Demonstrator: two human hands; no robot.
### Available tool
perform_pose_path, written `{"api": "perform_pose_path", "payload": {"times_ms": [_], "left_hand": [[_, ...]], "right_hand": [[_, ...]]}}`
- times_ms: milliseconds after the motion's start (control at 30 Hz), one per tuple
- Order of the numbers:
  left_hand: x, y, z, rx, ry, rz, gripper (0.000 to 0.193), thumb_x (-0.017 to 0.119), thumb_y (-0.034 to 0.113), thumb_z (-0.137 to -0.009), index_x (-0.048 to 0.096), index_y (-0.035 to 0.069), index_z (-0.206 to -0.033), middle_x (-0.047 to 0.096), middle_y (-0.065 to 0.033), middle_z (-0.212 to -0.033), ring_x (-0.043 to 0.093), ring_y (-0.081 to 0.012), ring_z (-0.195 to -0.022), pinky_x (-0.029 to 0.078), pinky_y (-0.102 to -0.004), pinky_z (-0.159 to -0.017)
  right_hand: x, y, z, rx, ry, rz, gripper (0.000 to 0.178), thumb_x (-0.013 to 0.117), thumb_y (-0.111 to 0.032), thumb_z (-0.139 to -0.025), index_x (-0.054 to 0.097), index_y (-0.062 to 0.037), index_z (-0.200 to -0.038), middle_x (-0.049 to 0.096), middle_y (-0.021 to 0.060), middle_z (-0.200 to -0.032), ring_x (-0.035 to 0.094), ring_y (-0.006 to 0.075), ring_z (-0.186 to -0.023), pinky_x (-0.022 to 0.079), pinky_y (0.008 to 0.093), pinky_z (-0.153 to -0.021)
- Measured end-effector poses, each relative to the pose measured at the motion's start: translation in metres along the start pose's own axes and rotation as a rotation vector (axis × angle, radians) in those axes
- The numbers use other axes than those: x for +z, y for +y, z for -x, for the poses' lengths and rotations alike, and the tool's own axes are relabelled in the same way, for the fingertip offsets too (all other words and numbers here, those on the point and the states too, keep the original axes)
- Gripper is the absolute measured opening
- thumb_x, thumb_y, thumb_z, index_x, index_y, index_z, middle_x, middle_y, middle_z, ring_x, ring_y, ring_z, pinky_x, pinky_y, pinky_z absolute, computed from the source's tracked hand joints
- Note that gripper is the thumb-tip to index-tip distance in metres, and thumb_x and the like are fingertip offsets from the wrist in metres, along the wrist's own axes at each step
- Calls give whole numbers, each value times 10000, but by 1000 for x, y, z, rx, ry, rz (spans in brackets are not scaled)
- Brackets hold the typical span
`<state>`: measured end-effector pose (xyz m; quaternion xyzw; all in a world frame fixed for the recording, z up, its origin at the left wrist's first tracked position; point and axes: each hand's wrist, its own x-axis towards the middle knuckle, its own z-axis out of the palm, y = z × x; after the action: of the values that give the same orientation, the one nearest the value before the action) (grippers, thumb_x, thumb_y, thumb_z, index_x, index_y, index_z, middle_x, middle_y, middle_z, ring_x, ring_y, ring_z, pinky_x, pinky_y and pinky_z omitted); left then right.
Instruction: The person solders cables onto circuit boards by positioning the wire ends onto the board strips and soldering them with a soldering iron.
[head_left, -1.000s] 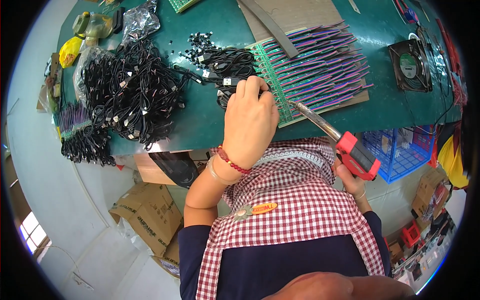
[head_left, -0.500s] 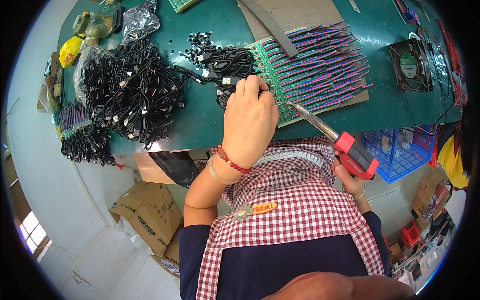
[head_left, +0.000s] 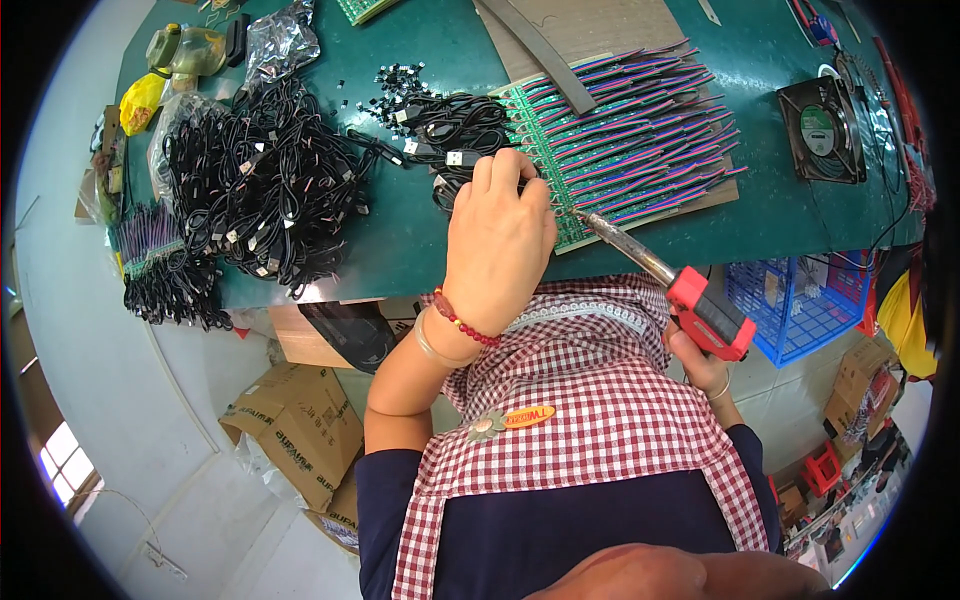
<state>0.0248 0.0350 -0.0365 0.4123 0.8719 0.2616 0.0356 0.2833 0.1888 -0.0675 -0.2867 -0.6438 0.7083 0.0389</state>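
Item: green circuit-board panel [head_left: 560, 150], lying flat on a brown board [head_left: 600, 30] at the near middle of the green worktop [head_left: 400, 250]. Rows of purple, pink and green wire leads [head_left: 650, 130] ran off it toward the right.

Left hand [head_left: 497, 240]: rested palm-down on the near left corner of the panel, fingers [head_left: 505, 172] curled and pressed close together over a black cable end; what exactly they pinched could not be told. A red bead bracelet and a thin bangle sat on the wrist.

Right hand [head_left: 700, 365]: below the worktop edge, closed around the red pistol grip of a soldering iron [head_left: 690, 300]. The iron's metal barrel slanted up to the left, its tip at the near edge of the panel just beside the left hand.

Adjacent: small bundle of black plug cables [head_left: 455, 125] touching the panel's left end, with loose small black parts [head_left: 395, 80] scattered behind it. Large heap of black cables [head_left: 260, 190] further left. Bunch of purple-tipped leads [head_left: 145, 235] at the left worktop edge.

Far left corner: yellow bag [head_left: 140, 100], silver foil bag [head_left: 280, 40].

Right: black square fan [head_left: 822, 130]. Blue plastic basket [head_left: 790, 300] under the worktop.

Floor, left: cardboard boxes [head_left: 290, 430].
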Motion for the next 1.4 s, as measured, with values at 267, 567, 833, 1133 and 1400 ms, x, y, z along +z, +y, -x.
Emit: {"api": "perform_pose_path", "payload": {"times_ms": [267, 567, 833, 1133, 1400], "left_hand": [[-6, -8, -6, 103, -95, -51, 101, 635, 49, -687, 598, 42, -781, 491, -83, -938, 489, -239, -906, 416, -334, -738], [-8, -7, -9, 158, -118, -67, 96, 632, 72, -695, 607, 54, -786, 480, -85, -960, 481, -238, -940, 406, -344, -754], [-10, -4, -9, 152, -130, -103, 101, 629, 85, -694, 614, 56, -790, 477, -86, -956, 478, -237, -933, 400, -339, -759], [-10, -4, -9, 157, -136, -108, 102, 614, 69, -691, 615, 52, -791, 475, -91, -958, 474, -238, -937, 398, -337, -762], [-9, -4, -9, 160, -131, -101, 110, 612, 68, -688, 617, 50, -797, 475, -93, -959, 474, -239, -941, 397, -336, -760]], "right_hand": [[2, 2, 3, 45, -4, -59, 165, 667, -30, -780, 619, -7, -936, 598, 20, -803, 545, 109, -705, 440, 273, -641], [-1, 3, 1, -30, -87, 67, 178, 637, -76, -806, 578, 12, -949, 571, 45, -762, 526, 124, -673, 430, 279, -617], [-4, 2, 3, -54, -122, 79, 364, 590, -124, -866, 486, 49, -1169, 537, 56, -760, 501, 140, -677, 419, 293, -618], [-1, 5, 6, -13, -45, 133, 173, 673, -45, -769, 621, -3, -928, 606, 45, -802, 560, 126, -705, 441, 278, -640], [1, -2, 7, 29, 0, -79, 143, 643, -39, -807, 611, -11, -944, 592, 12, -793, 540, 101, -711, 435, 265, -650]]}}
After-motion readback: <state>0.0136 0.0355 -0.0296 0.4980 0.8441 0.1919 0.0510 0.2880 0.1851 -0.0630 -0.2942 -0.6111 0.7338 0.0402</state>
